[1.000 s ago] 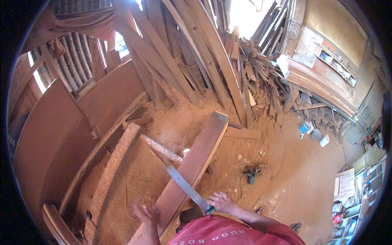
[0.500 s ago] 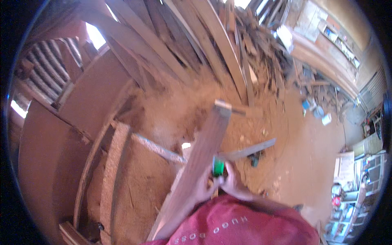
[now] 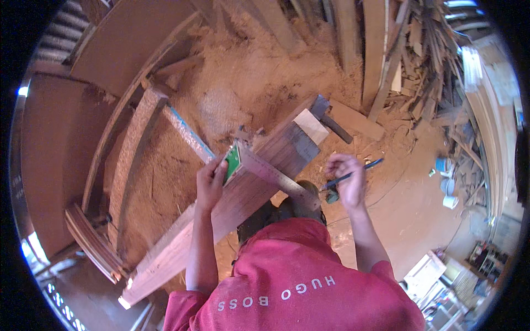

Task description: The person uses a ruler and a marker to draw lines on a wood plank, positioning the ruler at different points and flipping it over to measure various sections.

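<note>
A long brown wooden board [image 3: 237, 201] runs diagonally in front of me. At its far left edge my left hand [image 3: 209, 185] grips the green stock of a try square [image 3: 234, 159]. The square's ruled metal blade [image 3: 284, 181] reaches across the board's upper face and past its near edge. To the right of the board, my right hand [image 3: 350, 181] is raised with a dark pencil [image 3: 374, 164] between its fingers, apart from the wood. A pale wooden offcut [image 3: 312, 126] sits at the board's far end.
A rough-edged timber [image 3: 130, 160] and a crosspiece with blue paint [image 3: 189, 132] stand at left. Sawdust [image 3: 237, 71] covers the ground beyond. Scrap wood [image 3: 419, 60] is heaped at far right, with several buckets [image 3: 448, 185] nearer.
My hands were together around the green part close to my body. Now they are apart: the left has moved left with the square across the board, and the right holds a pencil. The view has shifted.
</note>
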### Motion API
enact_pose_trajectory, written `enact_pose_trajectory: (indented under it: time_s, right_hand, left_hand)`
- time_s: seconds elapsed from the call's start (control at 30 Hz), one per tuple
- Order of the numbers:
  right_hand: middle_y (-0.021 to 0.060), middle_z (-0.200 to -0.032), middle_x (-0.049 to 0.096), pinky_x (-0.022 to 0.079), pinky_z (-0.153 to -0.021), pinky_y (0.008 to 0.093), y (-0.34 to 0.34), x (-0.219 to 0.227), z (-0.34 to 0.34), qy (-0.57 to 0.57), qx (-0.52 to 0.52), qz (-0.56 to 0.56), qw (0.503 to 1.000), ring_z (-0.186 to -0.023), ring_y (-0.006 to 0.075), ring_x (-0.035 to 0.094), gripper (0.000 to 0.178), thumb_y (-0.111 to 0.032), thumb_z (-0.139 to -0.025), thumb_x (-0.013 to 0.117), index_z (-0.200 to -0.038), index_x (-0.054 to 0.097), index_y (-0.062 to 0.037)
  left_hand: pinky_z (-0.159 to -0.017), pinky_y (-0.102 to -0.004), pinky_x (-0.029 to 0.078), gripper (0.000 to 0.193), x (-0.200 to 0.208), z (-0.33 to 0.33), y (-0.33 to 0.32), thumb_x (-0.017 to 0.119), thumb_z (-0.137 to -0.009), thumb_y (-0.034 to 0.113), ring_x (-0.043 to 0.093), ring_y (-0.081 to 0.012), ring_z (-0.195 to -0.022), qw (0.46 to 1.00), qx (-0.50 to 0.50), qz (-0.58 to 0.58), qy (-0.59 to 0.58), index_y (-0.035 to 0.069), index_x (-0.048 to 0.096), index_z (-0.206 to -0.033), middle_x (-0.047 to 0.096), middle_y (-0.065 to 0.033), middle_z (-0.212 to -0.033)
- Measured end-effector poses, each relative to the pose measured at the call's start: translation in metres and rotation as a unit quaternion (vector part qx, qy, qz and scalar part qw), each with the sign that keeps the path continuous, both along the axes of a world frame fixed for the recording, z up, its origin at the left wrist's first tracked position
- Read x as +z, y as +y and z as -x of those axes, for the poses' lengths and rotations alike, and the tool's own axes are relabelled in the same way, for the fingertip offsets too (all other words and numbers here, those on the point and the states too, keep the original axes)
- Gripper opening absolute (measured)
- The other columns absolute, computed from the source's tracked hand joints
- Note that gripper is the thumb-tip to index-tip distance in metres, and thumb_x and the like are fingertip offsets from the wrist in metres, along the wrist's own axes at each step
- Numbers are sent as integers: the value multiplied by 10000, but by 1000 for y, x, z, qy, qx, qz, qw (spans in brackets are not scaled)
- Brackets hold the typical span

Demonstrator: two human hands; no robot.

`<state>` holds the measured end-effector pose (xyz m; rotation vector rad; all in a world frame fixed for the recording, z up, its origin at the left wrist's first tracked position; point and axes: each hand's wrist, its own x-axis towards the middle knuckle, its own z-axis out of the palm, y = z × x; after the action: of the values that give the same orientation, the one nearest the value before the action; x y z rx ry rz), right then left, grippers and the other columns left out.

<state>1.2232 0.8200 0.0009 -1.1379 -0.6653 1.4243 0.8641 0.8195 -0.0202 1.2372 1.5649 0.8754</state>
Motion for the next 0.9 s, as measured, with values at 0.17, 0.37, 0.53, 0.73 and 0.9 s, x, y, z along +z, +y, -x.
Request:
enact_pose_trajectory:
  time_s: [0.17, 0.37, 0.53, 0.73, 0.9]
  right_hand:
    - [99, -898, 644, 505, -796, 363, 52, -13, -38, -103, -71, 12, 992, -831, 210, 624, 550, -500, -1086, 419, -871, 610, -31]
    - [75, -841, 621, 483, -796, 352, 74, -24, -26, -298, 50, -52, 952, -813, 173, 595, 567, -468, -1111, 366, -803, 548, -28]
    - [117, -937, 572, 483, -745, 322, 86, -15, -9, -411, 12, -129, 903, -751, 196, 578, 676, -529, -1106, 251, -868, 585, 9]
    - [153, -996, 517, 555, -730, 348, 77, -20, -6, -278, 23, -56, 959, -822, 263, 606, 698, -536, -1102, 232, -929, 612, 24]
    - [168, -1048, 544, 585, -793, 376, 85, -16, 24, -343, 49, -72, 935, -866, 264, 641, 408, -290, -1087, 428, -944, 617, 41]
  left_hand:
    - [-794, -337, 513, 257, -9, -27, 36, 593, -1033, 173, 667, -179, -885, 997, 34, 6, 71, -12, 709, -1168, 728, -108, -984]
    - [-833, -457, 505, 251, -19, -68, 44, 619, -982, 189, 634, -370, -959, 964, 10, -49, 260, 66, 684, -1191, 658, -161, -1018]
    - [-877, -465, 466, 470, -3, -97, 57, 653, -956, 407, 611, -320, -1041, 924, -44, -26, 379, 123, 613, -1329, 629, -124, -1126]
    - [-821, -454, 507, 602, -12, -97, 57, 689, -919, 463, 602, -322, -987, 935, -67, -25, 347, 158, 566, -1423, 613, -111, -1119]
    - [-707, -431, 551, 610, -17, -116, 77, 710, -906, 446, 607, -296, -938, 941, -66, -46, 328, 188, 565, -1440, 610, -96, -1101]
